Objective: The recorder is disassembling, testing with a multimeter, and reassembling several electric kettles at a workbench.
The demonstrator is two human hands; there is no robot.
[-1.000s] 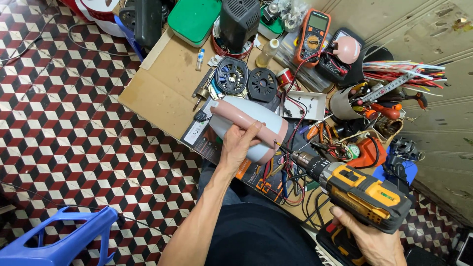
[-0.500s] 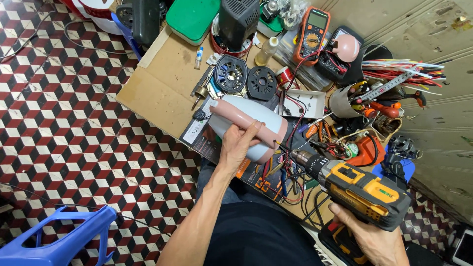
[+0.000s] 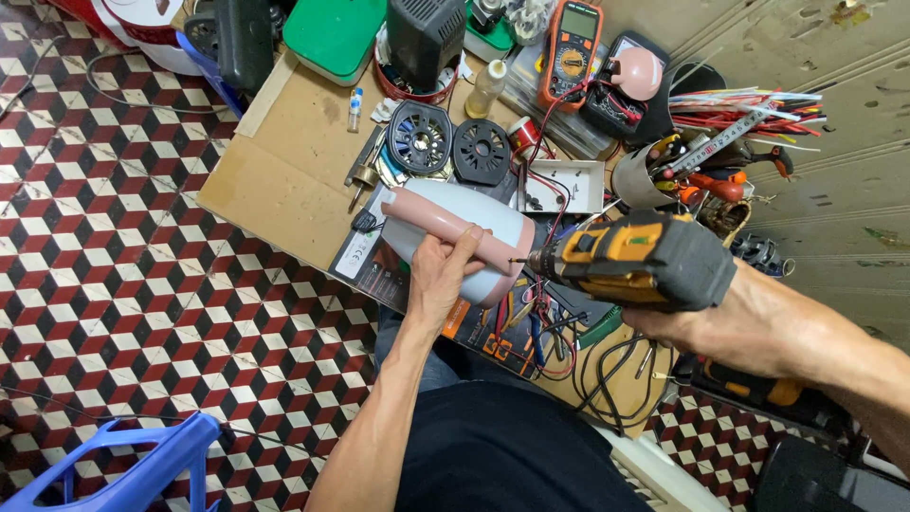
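On the far left lie the tiled floor (image 3: 123,284) and a blue stool (image 3: 123,465), then the cardboard sheet (image 3: 284,161) that covers the bench. The left hand (image 3: 441,275) lies on the pink-and-grey appliance housing (image 3: 455,232), fingers curled over its pink handle and closed firmly on it, pinning the housing on its side near the middle of the bench, over a dark manual. Behind it sit two black round fan parts (image 3: 450,142), a small white tray (image 3: 564,185) and an orange multimeter (image 3: 569,43). To the right, the right hand (image 3: 692,322) is wrapped shut around the grip of the yellow-and-black drill (image 3: 635,261), held level with its bit tip at the right end of the housing, seemingly at a screw, though the screw itself is too small to make out. The step in hand looks like driving or backing out a fastener in the housing. The next move calls for keeping the bit square in the screw head, steady pressure along the bit, a gentle trigger, and the left hand bracing the housing against twist.
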